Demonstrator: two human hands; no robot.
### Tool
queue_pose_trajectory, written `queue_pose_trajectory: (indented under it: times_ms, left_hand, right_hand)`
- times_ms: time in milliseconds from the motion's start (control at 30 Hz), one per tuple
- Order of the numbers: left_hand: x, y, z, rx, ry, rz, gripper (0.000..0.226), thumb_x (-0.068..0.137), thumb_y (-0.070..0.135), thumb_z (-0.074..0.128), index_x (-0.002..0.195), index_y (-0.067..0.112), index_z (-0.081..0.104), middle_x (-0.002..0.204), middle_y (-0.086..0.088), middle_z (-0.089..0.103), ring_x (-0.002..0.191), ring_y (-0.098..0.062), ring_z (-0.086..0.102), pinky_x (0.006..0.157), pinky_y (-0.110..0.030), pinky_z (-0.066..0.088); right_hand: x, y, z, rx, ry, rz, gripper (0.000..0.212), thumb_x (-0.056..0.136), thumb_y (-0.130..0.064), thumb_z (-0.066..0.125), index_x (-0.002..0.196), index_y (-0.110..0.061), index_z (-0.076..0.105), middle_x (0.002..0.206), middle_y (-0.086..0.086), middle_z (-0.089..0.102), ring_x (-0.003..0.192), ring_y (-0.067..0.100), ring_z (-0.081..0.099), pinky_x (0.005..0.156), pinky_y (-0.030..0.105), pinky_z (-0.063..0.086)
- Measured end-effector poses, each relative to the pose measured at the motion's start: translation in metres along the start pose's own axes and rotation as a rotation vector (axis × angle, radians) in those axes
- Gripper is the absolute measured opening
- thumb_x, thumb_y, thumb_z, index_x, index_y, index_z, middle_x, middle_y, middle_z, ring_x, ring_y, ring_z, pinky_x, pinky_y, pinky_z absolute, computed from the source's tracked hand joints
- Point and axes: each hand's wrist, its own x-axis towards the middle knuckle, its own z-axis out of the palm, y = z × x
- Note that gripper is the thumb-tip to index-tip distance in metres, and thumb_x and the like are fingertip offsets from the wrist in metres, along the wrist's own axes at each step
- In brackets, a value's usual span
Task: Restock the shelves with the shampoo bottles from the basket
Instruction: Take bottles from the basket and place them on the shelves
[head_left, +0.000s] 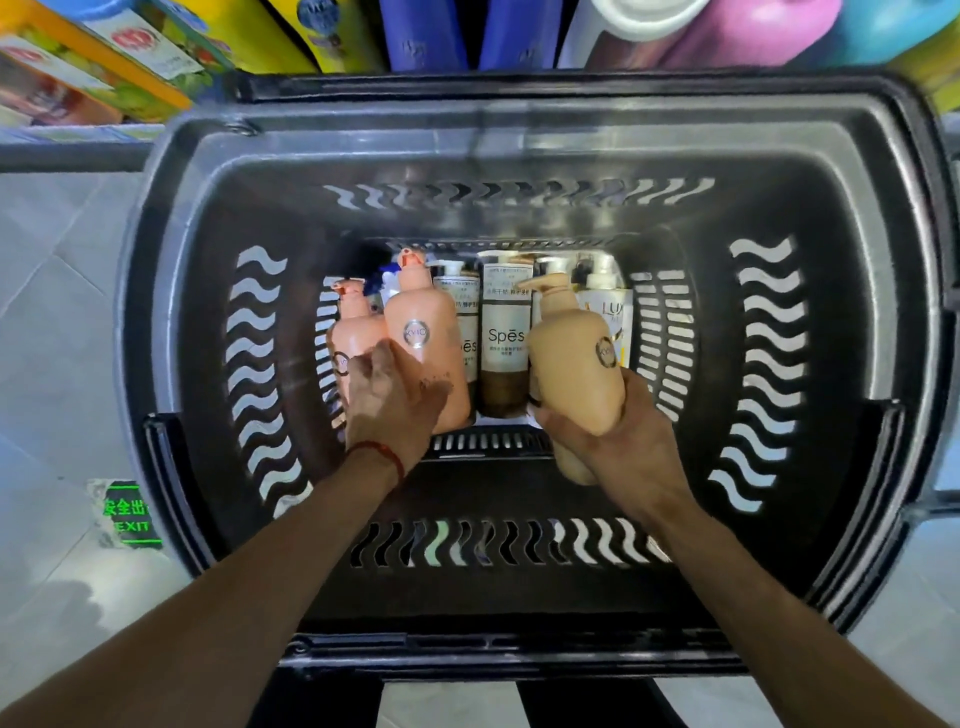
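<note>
1. Both forearms reach down into the black basket (519, 111). The left hand (395, 400) curls its fingers round a pink shampoo bottle (426, 332) on the basket's bottom.
2. The right hand (613, 441) grips a tan shampoo bottle (576, 358) by its base, inside the basket.
3. Grey floor tiles (52, 312) lie left of the basket; coloured containers (426, 31) stand beyond its far rim.

We are counting one dark grey slotted plastic basket (779, 208). Inside it we are finding two peach-pink plastic pump bottles (421, 317), two tan plastic pump bottles (576, 353) with the second half hidden, two white-labelled Spēs bottles with brown bases (506, 332), and one white-and-yellow LUX bottle (613, 312). We are also seeing more white pump tops behind these, too hidden for us to count.
</note>
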Motion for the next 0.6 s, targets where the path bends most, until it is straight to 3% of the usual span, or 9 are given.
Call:
queue_pose_trajectory:
  times_ms: [100, 333, 467, 600]
  left_hand:
    - [-0.001, -0.002, 0.006, 0.013, 0.048, 0.028, 0.084, 0.088, 0.039, 0.075, 0.153, 0.009, 0.031, 0.142, -0.016, 0.043, 0.126, -0.034, 0.047, 0.105, -0.042, 0.041]
    - [0.004, 0.015, 0.022, 0.065, 0.2, -0.073, 0.104, 0.058, 0.06, 0.09, 0.13, 0.003, 0.041, 0.129, -0.016, 0.047, 0.118, -0.032, 0.048, 0.1, -0.041, 0.039]
    - [0.013, 0.023, 0.025, 0.06, 0.199, -0.172, 0.108, 0.06, 0.058, 0.09, 0.137, 0.005, 0.036, 0.138, -0.019, 0.04, 0.125, -0.034, 0.042, 0.111, -0.042, 0.034]
    - [0.02, 0.02, 0.022, 0.031, 0.13, -0.213, 0.103, 0.067, 0.057, 0.085, 0.143, 0.01, 0.034, 0.139, -0.017, 0.038, 0.126, -0.033, 0.041, 0.108, -0.043, 0.037]
  right_hand:
    - [0.003, 0.001, -0.004, -0.067, 0.042, -0.029, 0.099, 0.063, -0.071, 0.084, 0.142, -0.025, 0.045, 0.113, -0.017, 0.056, 0.103, 0.011, 0.058, 0.082, 0.03, 0.052]
    - [0.009, 0.001, -0.008, -0.063, -0.009, -0.025, 0.099, 0.064, -0.062, 0.09, 0.141, -0.024, 0.042, 0.106, -0.027, 0.049, 0.095, 0.001, 0.054, 0.084, 0.027, 0.048]
    - [0.008, -0.003, -0.005, -0.018, -0.045, 0.003, 0.091, 0.066, -0.063, 0.088, 0.136, -0.025, 0.043, 0.111, -0.02, 0.055, 0.101, 0.008, 0.06, 0.087, 0.034, 0.052]
    - [-0.002, -0.009, -0.002, 0.089, -0.087, 0.022, 0.095, 0.056, -0.078, 0.08, 0.131, -0.036, 0.04, 0.115, -0.022, 0.055, 0.104, 0.0, 0.058, 0.083, 0.026, 0.049]
